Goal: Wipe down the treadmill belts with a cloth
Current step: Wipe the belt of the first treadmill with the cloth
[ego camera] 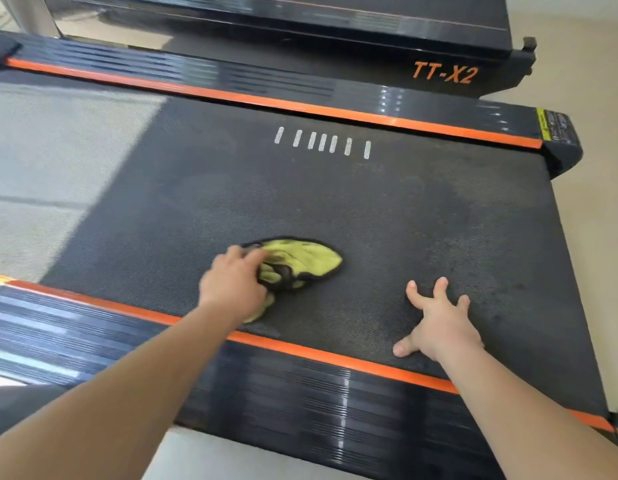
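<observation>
The black textured treadmill belt (335, 202) fills the middle of the head view, with a row of short white marks near its far side. A bunched yellow-green cloth with a dark edge (307, 259) lies on the belt near its front. My left hand (235, 284) grips the cloth's left part, fingers curled into the folds. To the right, my right hand (435, 320) rests on the bare belt with spread, straight fingers, holding nothing.
Orange strips and ribbed black side rails (300, 393) border the belt front and back. A second treadmill marked TT-X2 (446, 74) stands behind. The belt's rear end cap (557, 133) is at the right, with pale floor beyond it.
</observation>
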A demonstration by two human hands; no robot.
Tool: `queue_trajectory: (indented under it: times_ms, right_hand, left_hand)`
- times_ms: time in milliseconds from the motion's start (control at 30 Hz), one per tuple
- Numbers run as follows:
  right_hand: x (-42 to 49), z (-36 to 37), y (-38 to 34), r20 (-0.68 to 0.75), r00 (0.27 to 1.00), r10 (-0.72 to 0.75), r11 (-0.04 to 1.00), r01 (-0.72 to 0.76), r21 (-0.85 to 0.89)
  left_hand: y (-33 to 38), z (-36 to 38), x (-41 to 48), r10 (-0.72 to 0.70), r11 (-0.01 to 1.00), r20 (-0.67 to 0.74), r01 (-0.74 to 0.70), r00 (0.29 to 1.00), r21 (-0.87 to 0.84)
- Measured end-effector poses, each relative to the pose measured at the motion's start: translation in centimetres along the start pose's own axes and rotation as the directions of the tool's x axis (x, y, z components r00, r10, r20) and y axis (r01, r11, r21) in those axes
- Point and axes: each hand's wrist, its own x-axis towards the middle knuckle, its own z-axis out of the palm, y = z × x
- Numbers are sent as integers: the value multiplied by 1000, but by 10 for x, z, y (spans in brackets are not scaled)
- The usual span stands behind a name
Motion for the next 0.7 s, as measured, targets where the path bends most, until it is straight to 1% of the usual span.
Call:
queue_trajectory:
  times_ms: [33,67,100,133,167,200,233,267,300,333,367,400,433,467,533,567,633,667,700]
  right_hand:
    - [0,0,0,0,1000,1,1000,-1,-2]
    - [0,0,-1,0,1000,4,1000,-4,-2]
    - [0,0,-1,1,1000,8,1000,-8,-2]
    - [0,0,-1,3,1000,11,1000,-11,-1]
    - [1,0,-2,5,1000,12,1000,-12,0]
    - [1,0,-3,5,1000,13,1000,-13,1]
    - [1,0,-3,5,1000,16,1000,-16,-2]
    - [1,0,-3,4,1000,20,1000,-20,-4]
    - [1,1,-2,2,1000,21,1000,-21,-3]
    - [1,1,-1,0,1000,20,1000,-20,-2]
    - [0,2,-1,-3,1000,15,1000,-15,-6]
    - [0,2,0,-6,1000,10,1000,-10,-14]
    - [1,2,1,-10,1000,4,1000,-5,-20]
    - [2,3,2,-13,1000,-2,1000,2,-23]
    - [3,4,3,-19,1000,-10,999,10,-33]
    - [3,4,3,-18,1000,-10,999,9,-42]
    - [4,3,2,-11,1000,-2,999,2,-45]
    - [5,3,1,-11,1000,4,999,-4,-38]
    - [5,3,1,-12,1000,12,999,-12,-32]
  left_hand:
    - [-10,0,4,-115,992,-46,113,992,-54]
    - [-10,2,3,-228,969,-78,219,970,-116]
    - [0,6,-1,-313,942,-89,297,946,-154]
    - [17,13,-9,-337,932,-78,321,938,-172]
    - [39,20,-20,-299,941,-58,284,953,-184]
    - [62,27,-33,-210,960,-38,199,977,-196]
    - [85,34,-47,-82,976,-9,78,997,-202]
    - [104,39,-62,69,981,28,-63,997,-182]
    - [116,41,-73,208,969,75,-196,975,-148]
    - [120,40,-78,313,946,112,-300,943,-120]
    - [115,35,-73,374,926,129,-362,918,-108]
    - [103,30,-62,390,920,112,-382,914,-87]
    - [86,23,-47,361,933,89,-358,928,-47]
    - [65,16,-28,295,955,68,-296,953,2]
    - [13,-2,7,71,997,17,-72,997,41]
    - [-12,-9,19,-63,998,-17,63,998,19]
    - [-39,-13,31,-294,952,-71,286,953,-109]
    - [-37,-11,32,-371,921,-79,355,925,-162]
    - [-25,-6,29,-413,900,-83,393,907,-187]
